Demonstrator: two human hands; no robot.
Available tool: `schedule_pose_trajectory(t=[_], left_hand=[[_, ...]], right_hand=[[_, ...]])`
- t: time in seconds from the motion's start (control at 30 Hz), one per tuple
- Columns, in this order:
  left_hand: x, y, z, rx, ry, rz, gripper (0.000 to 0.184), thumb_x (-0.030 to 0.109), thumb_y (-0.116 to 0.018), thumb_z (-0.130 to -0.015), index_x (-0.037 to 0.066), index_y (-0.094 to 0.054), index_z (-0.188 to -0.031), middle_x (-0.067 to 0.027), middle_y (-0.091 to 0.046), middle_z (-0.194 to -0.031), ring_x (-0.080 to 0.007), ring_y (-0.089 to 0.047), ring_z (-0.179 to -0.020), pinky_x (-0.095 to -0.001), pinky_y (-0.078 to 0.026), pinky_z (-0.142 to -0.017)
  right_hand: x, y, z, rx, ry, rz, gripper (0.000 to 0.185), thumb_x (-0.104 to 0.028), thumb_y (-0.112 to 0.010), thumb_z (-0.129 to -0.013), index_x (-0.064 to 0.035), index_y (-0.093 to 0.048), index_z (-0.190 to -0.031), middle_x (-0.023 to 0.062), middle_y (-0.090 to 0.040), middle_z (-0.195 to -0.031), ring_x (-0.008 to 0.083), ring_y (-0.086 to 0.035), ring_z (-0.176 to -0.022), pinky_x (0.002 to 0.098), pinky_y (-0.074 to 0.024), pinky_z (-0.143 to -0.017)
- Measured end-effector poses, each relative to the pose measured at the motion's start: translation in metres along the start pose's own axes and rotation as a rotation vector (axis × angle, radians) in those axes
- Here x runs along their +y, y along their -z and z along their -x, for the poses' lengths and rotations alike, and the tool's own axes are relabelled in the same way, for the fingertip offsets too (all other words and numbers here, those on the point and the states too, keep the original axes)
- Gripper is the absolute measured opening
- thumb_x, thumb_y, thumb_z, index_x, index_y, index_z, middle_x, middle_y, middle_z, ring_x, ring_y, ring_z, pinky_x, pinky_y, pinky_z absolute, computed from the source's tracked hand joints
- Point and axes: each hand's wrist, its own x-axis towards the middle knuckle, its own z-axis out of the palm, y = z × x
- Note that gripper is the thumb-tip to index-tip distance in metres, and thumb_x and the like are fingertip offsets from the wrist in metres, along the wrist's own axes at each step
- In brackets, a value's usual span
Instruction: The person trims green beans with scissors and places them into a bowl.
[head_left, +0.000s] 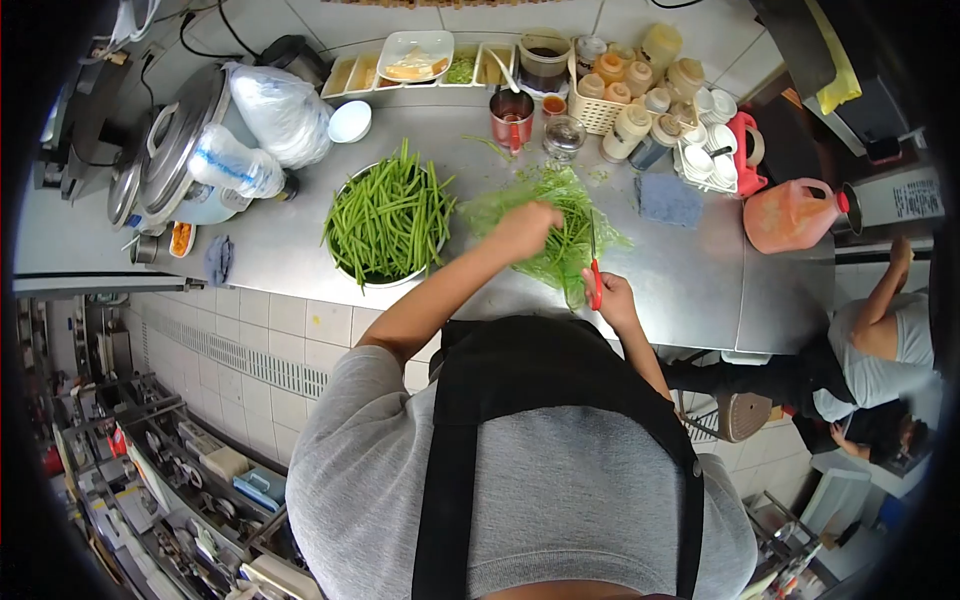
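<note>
Over a pile of cut green beans (570, 228) on a green plastic bag (492, 206), my left hand (530, 228) is closed, its fingers curled in. Whatever those fingers hold is hidden. My right hand (614, 298) grips the red handles of a pair of scissors (597, 284) at the near right side of the bag. The scissor blades point away from me, along the right edge of the beans. Left of the bag stands a round metal bowl (384, 284) heaped with long whole green beans (388, 215).
Sauce bottles in a basket (594, 112), a red-handled pot (511, 118) and a glass jar (563, 137) line the back. A blue cloth (670, 200) and pink jug (792, 216) lie right. Plastic-wrapped bundles (280, 115) sit left. Other people (885, 340) are at right.
</note>
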Motion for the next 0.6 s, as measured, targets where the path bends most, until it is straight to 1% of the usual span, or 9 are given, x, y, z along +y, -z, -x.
schedule_pose_trajectory(t=[0.1,0.2,0.33,0.4,0.43,0.47,0.53,0.57,0.6], left_hand=[[0.005,-0.037,-0.01,-0.084,-0.138,-0.111,0.026,0.0,-0.057,-0.071,0.012,-0.064,-0.093,-0.0079,-0.056,-0.106,-0.0275,-0.05,-0.106,-0.0412,-0.044,-0.084],[-0.005,-0.046,-0.02,-0.072,-0.273,-0.224,0.026,0.006,-0.062,-0.071,0.011,-0.061,-0.097,-0.0029,-0.053,-0.112,-0.0277,-0.045,-0.111,-0.044,-0.039,-0.091],[-0.014,-0.022,-0.033,-0.016,-0.286,-0.214,0.023,0.013,-0.059,-0.079,0.01,-0.059,-0.102,-0.0063,-0.056,-0.108,-0.0268,-0.048,-0.109,-0.0478,-0.035,-0.096],[-0.02,-0.009,-0.039,0.135,-0.152,-0.078,0.021,0.021,-0.053,-0.088,0.007,-0.056,-0.102,-0.0094,-0.059,-0.102,-0.0265,-0.053,-0.103,-0.0491,-0.034,-0.096],[-0.024,-0.004,-0.043,0.169,-0.127,-0.024,0.025,0.027,-0.046,-0.094,0.003,-0.053,-0.1,-0.013,-0.062,-0.095,-0.0229,-0.061,-0.09,-0.0467,-0.041,-0.088],[-0.027,0.0,-0.046,0.167,-0.129,-0.025,0.025,0.027,-0.046,-0.094,0.003,-0.053,-0.1,-0.013,-0.062,-0.095,-0.0229,-0.061,-0.09,-0.0467,-0.041,-0.088],[-0.023,0.015,-0.052,0.102,-0.029,0.691,0.023,0.027,-0.042,-0.096,0.005,-0.05,-0.096,-0.0081,-0.058,-0.081,-0.0188,-0.06,-0.071,-0.0385,-0.049,-0.075],[-0.02,0.021,-0.053,0.103,-0.03,0.69,0.023,0.027,-0.042,-0.096,0.005,-0.05,-0.096,-0.0081,-0.058,-0.081,-0.0188,-0.06,-0.071,-0.0385,-0.049,-0.075],[-0.015,0.03,-0.053,0.03,0.068,0.862,0.025,0.027,-0.04,-0.097,0.004,-0.05,-0.096,-0.0056,-0.056,-0.077,-0.0151,-0.057,-0.066,-0.033,-0.047,-0.067]], right_hand=[[0.008,0.002,0.006,0.02,0.012,-0.026,0.042,-0.04,-0.062,-0.085,-0.0046,-0.056,-0.063,-0.0004,-0.05,-0.053,0.0069,-0.045,-0.045,0.021,-0.0353,-0.045],[0.01,0.004,0.015,0.04,0.03,-0.066,0.042,-0.04,-0.063,-0.085,-0.0045,-0.056,-0.063,-0.0008,-0.05,-0.052,0.0064,-0.044,-0.046,0.0207,-0.0352,-0.045],[0.009,0.006,0.022,0.065,0.021,-0.053,0.042,-0.04,-0.063,-0.085,-0.0043,-0.056,-0.063,-0.001,-0.05,-0.053,0.0063,-0.044,-0.046,0.0208,-0.0351,-0.045],[0.009,0.004,0.021,0.075,0.027,-0.054,0.042,-0.039,-0.063,-0.085,-0.0041,-0.056,-0.063,-0.0012,-0.05,-0.053,0.0063,-0.044,-0.046,0.0208,-0.035,-0.045],[0.013,0.002,0.018,0.062,0.059,-0.048,0.041,-0.038,-0.063,-0.085,-0.0039,-0.056,-0.063,-0.0013,-0.049,-0.053,0.0062,-0.044,-0.046,0.0209,-0.0352,-0.045],[0.016,0.001,0.017,0.05,0.089,-0.04,0.04,-0.037,-0.063,-0.085,-0.0038,-0.056,-0.064,-0.0015,-0.049,-0.054,0.0062,-0.044,-0.046,0.021,-0.0353,-0.045],[0.008,-0.003,0.016,0.026,0.089,-0.04,0.04,-0.036,-0.063,-0.085,-0.0035,-0.056,-0.065,-0.0014,-0.049,-0.055,0.0061,-0.045,-0.047,0.0211,-0.0356,-0.045],[0.003,-0.006,0.016,0.0,0.089,-0.039,0.039,-0.036,-0.063,-0.086,-0.0033,-0.056,-0.066,-0.0014,-0.05,-0.055,0.0061,-0.045,-0.047,0.0213,-0.0358,-0.045],[-0.004,-0.009,0.016,0.001,0.09,-0.039,0.039,-0.036,-0.063,-0.086,-0.0033,-0.056,-0.066,-0.0014,-0.05,-0.055,0.0061,-0.045,-0.047,0.0213,-0.0358,-0.045]])
